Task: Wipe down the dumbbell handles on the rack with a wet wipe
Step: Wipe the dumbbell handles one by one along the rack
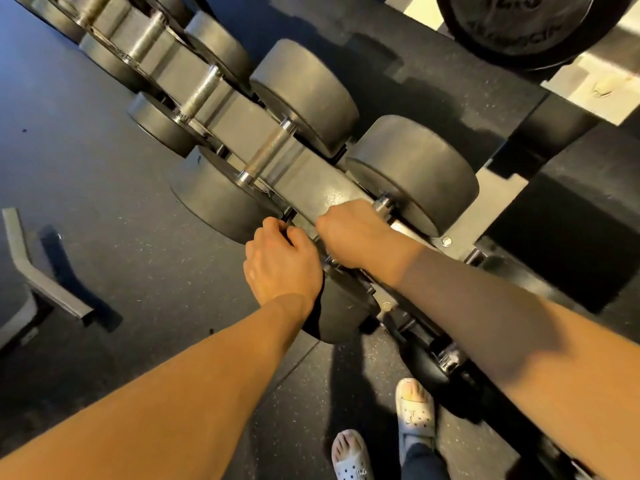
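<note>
A row of grey dumbbells lies on the rack (311, 188), running from the top left toward me. My right hand (353, 233) is curled round the handle of the nearest big dumbbell (412, 171). Only the handle's knurled far end (381, 204) shows past my knuckles. No wet wipe is visible; anything under my palm is hidden. My left hand (280, 265) sits just left of it with fingers curled, between the neighbouring dumbbell's near head (221, 192) and a dark head (339, 306) below. I cannot see what it holds. The neighbouring handle (266, 150) lies bare.
A large black weight plate (526, 26) leans at the top right. A grey metal frame leg (38, 271) stands on the dark rubber floor at the left. My feet in pale sandals (415, 407) stand close to the rack's base.
</note>
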The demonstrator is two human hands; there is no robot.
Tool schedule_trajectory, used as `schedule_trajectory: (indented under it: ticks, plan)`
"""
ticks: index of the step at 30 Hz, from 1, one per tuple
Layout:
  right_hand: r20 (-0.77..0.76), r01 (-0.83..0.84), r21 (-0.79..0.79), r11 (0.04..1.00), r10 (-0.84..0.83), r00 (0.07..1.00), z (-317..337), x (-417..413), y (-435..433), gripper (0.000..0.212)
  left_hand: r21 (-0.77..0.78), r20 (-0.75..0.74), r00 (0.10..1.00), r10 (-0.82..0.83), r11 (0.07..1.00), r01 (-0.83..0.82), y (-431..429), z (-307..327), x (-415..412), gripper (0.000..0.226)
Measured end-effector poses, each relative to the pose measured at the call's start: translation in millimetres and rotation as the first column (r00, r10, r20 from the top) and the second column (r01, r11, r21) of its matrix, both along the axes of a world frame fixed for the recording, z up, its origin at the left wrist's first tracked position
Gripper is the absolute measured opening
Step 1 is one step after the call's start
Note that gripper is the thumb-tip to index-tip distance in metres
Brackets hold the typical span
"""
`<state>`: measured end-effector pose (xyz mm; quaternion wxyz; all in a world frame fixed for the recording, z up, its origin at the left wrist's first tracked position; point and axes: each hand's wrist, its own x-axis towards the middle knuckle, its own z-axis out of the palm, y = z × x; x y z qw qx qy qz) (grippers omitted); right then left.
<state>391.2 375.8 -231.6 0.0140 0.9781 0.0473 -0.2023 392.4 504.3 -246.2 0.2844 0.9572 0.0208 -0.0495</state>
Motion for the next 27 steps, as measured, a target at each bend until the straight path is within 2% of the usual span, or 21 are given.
schedule_trajectory:
  ticks: [2,4,5,7,8,9,11,13,14,15,16,17,20,22,24,27]
  plan:
    - [0.052,0.104,-0.148,0.983,-0.097,0.994,-2.2,7.4,-9.8,0.021,0.002,0.003,1.0,0.008,1.0,-0.008,-0.9,1.4,-0.7,0.016]
    - [0.046,0.199,-0.142,0.97,-0.194,0.98,-5.3,6.8,-9.3,0.024,0.003,-0.002,1.0,0.014,1.0,-0.014,-1.5,1.9,-0.8,0.014]
    - [0.029,0.189,-0.099,0.977,-0.187,0.982,-7.4,5.1,-5.2,0.022,0.002,-0.006,1.0,0.014,1.0,-0.014,-1.2,2.2,-0.8,0.014]
    - [-0.045,0.107,0.086,0.991,-0.103,0.994,-11.2,-1.2,4.9,0.013,-0.001,-0.015,1.0,0.008,1.0,-0.008,-1.1,2.2,-0.4,0.014]
    - [-0.058,0.067,0.183,0.981,-0.057,0.997,-11.6,-6.2,7.4,0.006,-0.001,-0.016,1.0,0.003,1.0,-0.003,-1.1,2.3,-0.3,0.014]
    - [-0.03,0.037,0.22,0.975,-0.031,0.999,-10.1,-8.8,5.7,0.008,0.0,-0.015,1.0,0.0,1.0,0.0,-1.1,2.6,-0.2,0.014]
    - [0.09,0.001,0.118,0.993,-0.011,0.996,-13.9,-12.2,-2.4,0.016,0.001,-0.017,1.0,0.0,1.0,0.0,-1.6,3.3,-0.5,0.013]
    - [0.257,0.12,0.005,0.993,-0.118,0.959,-26.2,-19.7,-10.2,0.019,0.002,-0.022,1.0,0.003,1.0,-0.003,-2.3,3.4,-1.1,0.012]
    - [0.362,0.231,0.044,0.972,-0.231,0.903,-35.4,-27.6,-13.7,0.019,0.002,-0.021,1.0,0.005,1.0,-0.005,-2.4,3.3,-1.2,0.012]
    - [0.465,0.316,0.165,0.934,-0.356,0.811,-46.0,-38.1,-14.9,0.017,0.002,-0.02,1.0,0.007,1.0,-0.007,-2.4,3.6,-1.2,0.013]
    - [0.527,0.352,0.329,0.876,-0.479,0.702,-57.1,-50.3,-12.6,0.013,0.002,-0.018,1.0,0.007,1.0,-0.007,-2.5,3.9,-1.0,0.013]
    - [0.507,0.366,0.492,0.79,-0.602,0.617,-65.5,-62.6,-6.5,0.011,0.003,-0.019,1.0,0.005,1.0,-0.005,-2.8,4.0,-0.9,0.012]
    - [0.186,0.414,0.81,0.414,-0.852,0.489,-74.1,-83.9,17.9,0.009,0.009,-0.024,1.0,0.005,1.0,-0.005,-2.9,4.0,-1.4,0.012]
    - [-0.053,0.453,0.879,0.145,-0.916,0.397,-78.7,-82.6,21.2,0.008,0.007,-0.013,1.0,0.002,1.0,-0.002,-2.8,3.0,-2.3,0.014]
    - [-0.251,0.468,0.879,-0.085,-0.919,0.303,-81.0,-77.4,17.2,0.013,0.006,-0.002,1.0,-0.004,1.0,0.004,-1.9,1.9,-2.6,0.016]
    - [-0.481,0.338,0.841,-0.422,-0.869,0.113,-75.4,-69.8,12.5,0.017,0.008,-0.006,1.0,-0.007,1.0,0.007,-1.8,2.1,-2.1,0.015]
